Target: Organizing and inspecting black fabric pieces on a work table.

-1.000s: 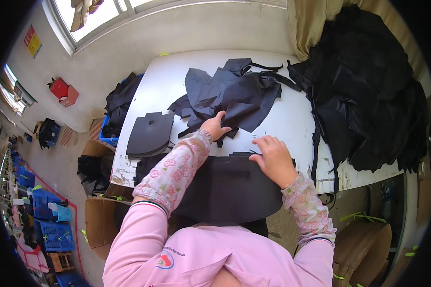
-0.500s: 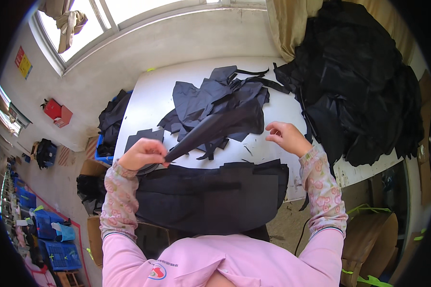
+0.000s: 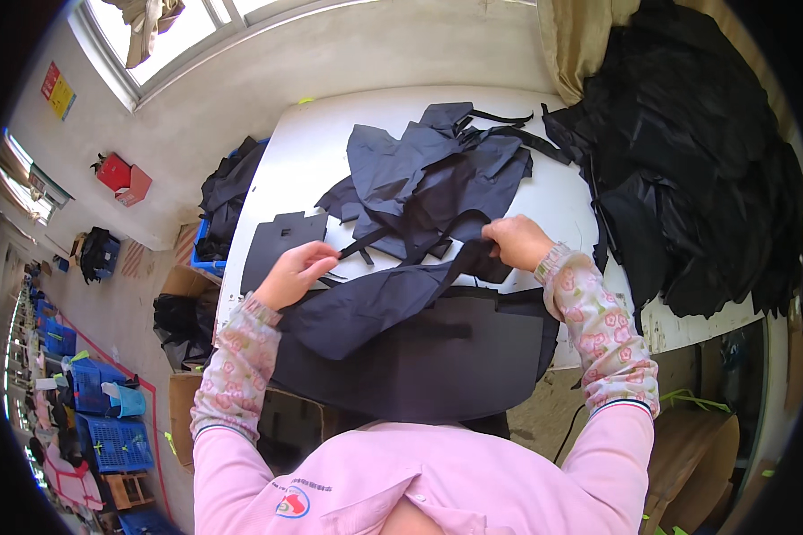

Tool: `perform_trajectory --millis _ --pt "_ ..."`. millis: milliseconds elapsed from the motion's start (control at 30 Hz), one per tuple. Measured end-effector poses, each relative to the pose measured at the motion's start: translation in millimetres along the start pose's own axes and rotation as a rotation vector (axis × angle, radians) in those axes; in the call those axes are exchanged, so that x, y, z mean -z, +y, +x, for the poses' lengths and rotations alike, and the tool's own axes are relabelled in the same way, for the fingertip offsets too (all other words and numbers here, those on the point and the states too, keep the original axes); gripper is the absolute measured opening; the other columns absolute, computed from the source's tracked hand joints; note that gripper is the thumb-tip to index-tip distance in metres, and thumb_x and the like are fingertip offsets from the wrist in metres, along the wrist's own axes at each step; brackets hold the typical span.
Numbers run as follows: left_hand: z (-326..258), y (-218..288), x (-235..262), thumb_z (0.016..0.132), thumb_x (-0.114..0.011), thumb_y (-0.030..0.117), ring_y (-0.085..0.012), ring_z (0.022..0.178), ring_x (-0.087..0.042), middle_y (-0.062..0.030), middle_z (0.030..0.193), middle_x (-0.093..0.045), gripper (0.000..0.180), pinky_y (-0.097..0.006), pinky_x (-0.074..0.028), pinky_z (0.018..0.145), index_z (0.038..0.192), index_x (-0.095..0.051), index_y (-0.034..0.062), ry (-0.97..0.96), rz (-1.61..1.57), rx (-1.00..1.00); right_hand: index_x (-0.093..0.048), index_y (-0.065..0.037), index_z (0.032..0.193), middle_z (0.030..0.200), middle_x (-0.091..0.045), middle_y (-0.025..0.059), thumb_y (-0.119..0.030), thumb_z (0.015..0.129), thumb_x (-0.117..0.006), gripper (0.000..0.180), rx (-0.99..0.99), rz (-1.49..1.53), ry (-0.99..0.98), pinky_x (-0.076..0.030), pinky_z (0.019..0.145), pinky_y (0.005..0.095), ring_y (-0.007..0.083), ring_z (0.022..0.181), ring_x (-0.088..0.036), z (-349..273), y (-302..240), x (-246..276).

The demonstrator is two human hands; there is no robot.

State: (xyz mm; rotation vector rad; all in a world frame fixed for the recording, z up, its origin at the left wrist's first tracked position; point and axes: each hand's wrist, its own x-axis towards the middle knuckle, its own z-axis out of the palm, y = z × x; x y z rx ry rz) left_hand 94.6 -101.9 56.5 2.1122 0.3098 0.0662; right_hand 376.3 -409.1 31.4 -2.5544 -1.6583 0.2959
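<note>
A black fabric piece (image 3: 366, 308) with narrow strap-like ends hangs between my two hands, bunched and partly folded over. My left hand (image 3: 296, 273) pinches a thin end of it between thumb and fingers. At its other end, my right hand (image 3: 519, 242) is closed on the cloth, fingers curled around it. Beneath lies a larger dark panel with a rounded near edge (image 3: 419, 366), stacked on similar black cloth at the table's front. Beyond my hands is a loose heap of black fabric pieces (image 3: 419, 174) with strips trailing from it.
The white table (image 3: 303, 134) carries a slotted dark panel (image 3: 281, 245) at its left. A tall mound of black cloth (image 3: 687, 160) rises at the right. Blue crates (image 3: 210, 250) and a cardboard box (image 3: 183, 285) stand on the left; another cardboard box (image 3: 696, 455) is at lower right.
My right hand, open and empty before, has closed on the fabric piece. The piece has come off the heap toward me and now spans both hands over the dark panel.
</note>
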Motion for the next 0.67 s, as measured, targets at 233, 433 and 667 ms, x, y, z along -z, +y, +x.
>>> perform_trajectory --millis 233,433,667 --pt "97 45 -60 0.104 -0.050 0.041 -0.0154 0.129 -0.050 -0.0079 0.136 -0.058 0.052 -0.030 -0.036 0.109 0.138 -0.054 0.0023 -0.381 -0.528 -0.186 -0.068 -0.010 0.100 0.092 -0.061 0.0001 -0.011 0.074 -0.068 0.025 0.682 -0.376 0.978 -0.047 0.082 0.0372 0.0176 0.086 -0.060 -63 -104 103" --pt "76 86 -82 0.085 -0.078 0.011 -0.0052 0.082 -0.060 0.0029 0.089 -0.065 0.022 -0.020 -0.047 0.078 0.103 -0.067 0.0028 -0.871 -0.703 -0.202 -0.070 -0.012 0.100 0.094 -0.062 -0.0019 -0.011 0.075 -0.069 0.025 0.790 -0.420 0.981 -0.045 0.078 0.0324 0.0144 0.086 -0.058 -109 -111 75" --pt "42 95 -80 0.091 -0.072 0.011 -0.0045 0.078 -0.058 0.0023 0.091 -0.064 0.030 -0.020 -0.046 0.074 0.116 -0.058 0.0048 -0.689 -0.605 -0.188 -0.068 -0.010 0.096 0.087 -0.058 -0.0016 -0.014 0.079 -0.071 0.018 0.814 -0.389 0.850 -0.044 0.076 0.0312 0.0139 0.080 -0.056 -138 -121 63"
